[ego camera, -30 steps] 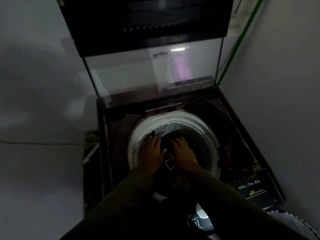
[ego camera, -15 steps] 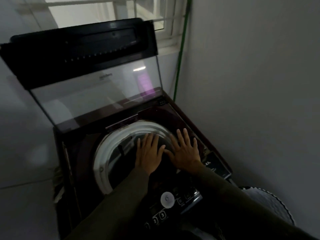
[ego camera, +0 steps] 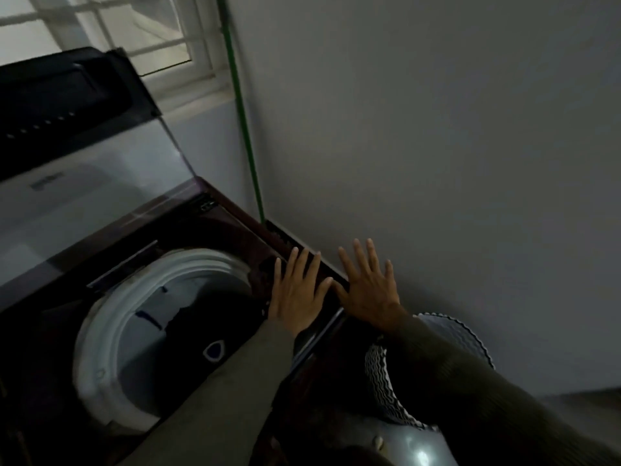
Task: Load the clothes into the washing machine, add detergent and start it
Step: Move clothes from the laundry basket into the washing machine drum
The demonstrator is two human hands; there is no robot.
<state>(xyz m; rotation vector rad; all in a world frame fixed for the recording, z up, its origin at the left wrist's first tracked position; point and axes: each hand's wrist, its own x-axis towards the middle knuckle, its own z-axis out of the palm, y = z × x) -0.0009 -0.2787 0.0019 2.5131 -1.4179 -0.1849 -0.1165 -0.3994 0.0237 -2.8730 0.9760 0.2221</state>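
Note:
A dark maroon top-loading washing machine [ego camera: 215,230] fills the left half of the view, its glass lid [ego camera: 84,183] raised upright at the back. Inside the white drum rim [ego camera: 100,331] lie dark clothes [ego camera: 201,327] with a small white emblem. My left hand [ego camera: 297,290] hovers flat, fingers spread, over the machine's right edge and holds nothing. My right hand [ego camera: 368,285] is spread the same way just past that edge, beside the wall, also empty. Both arms wear dark green sleeves.
A grey laundry basket [ego camera: 437,375] with a wavy patterned rim stands to the right of the machine under my right arm. A grey wall [ego camera: 437,146] runs close on the right. A green pipe [ego camera: 242,112] climbs the corner beside a barred window [ego camera: 134,35].
Both hands have come up out of the drum and swung right, from over the clothes to the machine's right edge. The view has turned right toward the wall and basket.

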